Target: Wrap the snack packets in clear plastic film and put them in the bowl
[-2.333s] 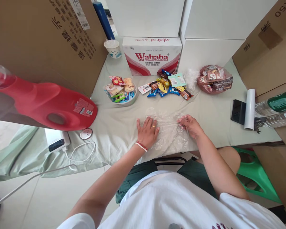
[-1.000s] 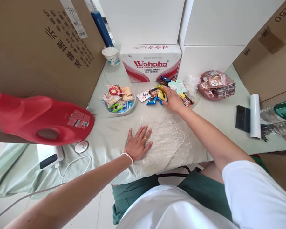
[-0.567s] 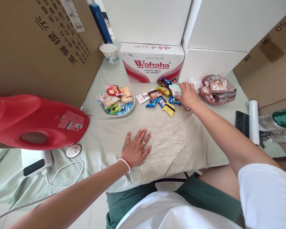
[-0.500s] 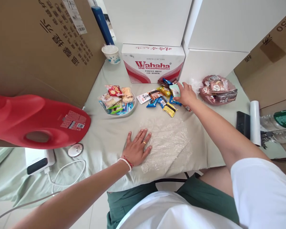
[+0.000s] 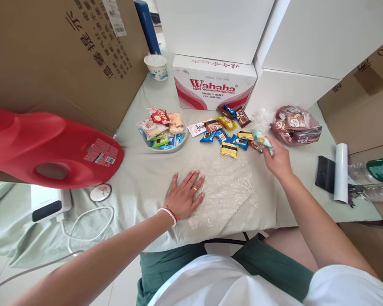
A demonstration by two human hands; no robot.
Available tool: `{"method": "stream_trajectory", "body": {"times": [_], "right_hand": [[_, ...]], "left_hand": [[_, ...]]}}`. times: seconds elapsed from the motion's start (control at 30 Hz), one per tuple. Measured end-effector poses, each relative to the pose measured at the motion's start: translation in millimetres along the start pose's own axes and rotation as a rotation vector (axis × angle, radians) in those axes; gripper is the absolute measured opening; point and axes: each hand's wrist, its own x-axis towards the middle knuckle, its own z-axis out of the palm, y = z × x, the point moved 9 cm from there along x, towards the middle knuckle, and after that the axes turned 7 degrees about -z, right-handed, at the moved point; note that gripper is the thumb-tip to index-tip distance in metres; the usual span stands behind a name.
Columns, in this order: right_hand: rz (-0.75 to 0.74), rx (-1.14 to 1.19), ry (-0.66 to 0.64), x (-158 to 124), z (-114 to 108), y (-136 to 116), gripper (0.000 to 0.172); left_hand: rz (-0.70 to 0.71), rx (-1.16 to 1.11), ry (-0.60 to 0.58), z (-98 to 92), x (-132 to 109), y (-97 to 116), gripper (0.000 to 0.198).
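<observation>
The right hand [image 5: 277, 159] pinches a mint-green snack packet [image 5: 261, 139] by one end, a thin hold it could slip from onto the loose snacks [image 5: 229, 149] beside it, while the left hand [image 5: 185, 195] lies flat and open, pinning the clear plastic bag [image 5: 225, 191].

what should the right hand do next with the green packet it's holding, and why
Probably carry the mint-green packet toward the body and set it on the clear plastic sheet. The right hand has it pinched in the air at the edge of the snack pile, while the left hand lies flat on the sheet's left edge, pinning it, and the sheet's middle is bare.
</observation>
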Motion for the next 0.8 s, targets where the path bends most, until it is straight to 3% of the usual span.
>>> {"method": "stream_trajectory", "body": {"times": [0.07, 0.13, 0.27, 0.37, 0.47, 0.57, 0.7, 0.8], "right_hand": [[0.112, 0.226, 0.008, -14.6, -9.6, -6.3, 0.042], [0.115, 0.370, -0.076, -26.5, -9.2, -31.5, 0.042], [-0.155, 0.358, -0.263, -41.5, -7.8, -108.6, 0.028], [-0.325, 0.240, -0.290, -49.6, -3.8, -147.2, 0.023], [-0.383, 0.005, -0.229, -61.1, 10.1, -161.7, 0.033], [-0.410, -0.195, -0.324, -85.5, 45.0, -168.1, 0.036], [-0.480, -0.153, -0.534, -119.7, 85.0, -177.2, 0.042], [-0.442, -0.147, -0.510, -121.1, 93.5, -170.0, 0.045]], "left_hand": [[-0.003, 0.000, -0.003, 0.2, 0.0, 0.2, 0.061], [-0.008, -0.001, -0.002, -0.1, 0.0, -0.1, 0.061], [-0.013, 0.003, 0.001, -0.4, 0.0, -0.5, 0.061], [-0.013, 0.014, -0.004, -0.1, 0.1, -0.2, 0.061], [-0.012, 0.023, -0.010, 0.1, 0.3, 0.6, 0.061], [-0.014, 0.023, -0.014, -0.1, 0.4, 1.3, 0.062], [-0.022, 0.012, -0.013, -0.9, 0.3, 1.1, 0.062], [-0.019, 0.004, -0.007, -1.8, 0.1, 1.3, 0.062]]}}
